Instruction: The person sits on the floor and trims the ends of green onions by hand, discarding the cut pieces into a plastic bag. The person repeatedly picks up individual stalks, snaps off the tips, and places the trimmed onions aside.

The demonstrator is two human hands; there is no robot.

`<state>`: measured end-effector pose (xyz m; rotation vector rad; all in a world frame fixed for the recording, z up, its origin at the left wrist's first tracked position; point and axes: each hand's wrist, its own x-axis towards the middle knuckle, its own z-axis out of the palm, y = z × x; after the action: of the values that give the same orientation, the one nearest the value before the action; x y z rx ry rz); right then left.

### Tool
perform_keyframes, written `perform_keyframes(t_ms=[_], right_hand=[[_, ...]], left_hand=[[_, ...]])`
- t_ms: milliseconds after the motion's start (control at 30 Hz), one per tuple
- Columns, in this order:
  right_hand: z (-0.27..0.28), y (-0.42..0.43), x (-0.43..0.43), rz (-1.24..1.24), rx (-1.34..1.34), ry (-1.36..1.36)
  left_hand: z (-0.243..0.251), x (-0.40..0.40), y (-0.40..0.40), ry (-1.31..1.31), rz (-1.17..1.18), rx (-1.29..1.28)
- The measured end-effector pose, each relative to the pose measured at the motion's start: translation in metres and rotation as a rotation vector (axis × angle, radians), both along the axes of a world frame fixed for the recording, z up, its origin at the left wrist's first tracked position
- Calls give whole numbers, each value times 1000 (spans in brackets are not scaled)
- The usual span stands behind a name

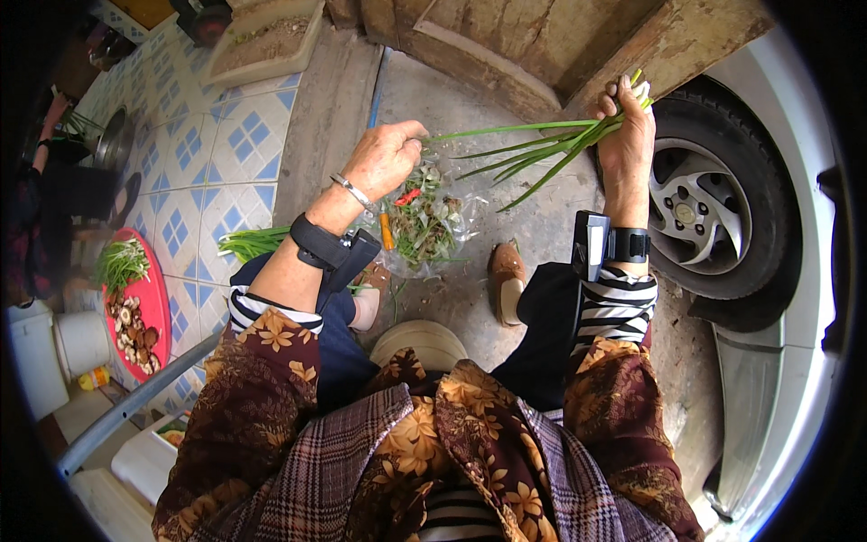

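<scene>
My right hand is closed around the white ends of a bunch of green onions, whose green leaves spread leftward. The fingers of my left hand pinch the tip of one long leaf at the bunch's far end. Below the hands, a clear plastic bag lies on the concrete with plant scraps, a red piece and an orange stick-like object on it. More green onions lie on the tiles beside my left forearm, which partly hides them.
A car wheel stands close on the right, a worn wooden door ahead. At left, a red tray holds cut mushrooms and greens on the tiled floor. A metal rail runs at lower left. Another person's arm shows at far left.
</scene>
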<state>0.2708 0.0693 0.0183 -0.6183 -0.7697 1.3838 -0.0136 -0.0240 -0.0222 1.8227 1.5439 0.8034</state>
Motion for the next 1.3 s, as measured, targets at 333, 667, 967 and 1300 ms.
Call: perform_keyframes(t_ms=[333, 667, 967, 1300], right_hand=[[-3, 1, -1, -21, 12, -8], [-8, -19, -41, 80, -51, -212], [-26, -65, -106, 431, -148, -206], [-20, -64, -98, 497, -48, -599]], left_hand=[[-10, -3, 1, 198, -120, 217], [4, 16, 1, -117, 46, 11], [-4, 50, 3, -906, -144, -245], [0, 48, -2, -849, -286, -389]])
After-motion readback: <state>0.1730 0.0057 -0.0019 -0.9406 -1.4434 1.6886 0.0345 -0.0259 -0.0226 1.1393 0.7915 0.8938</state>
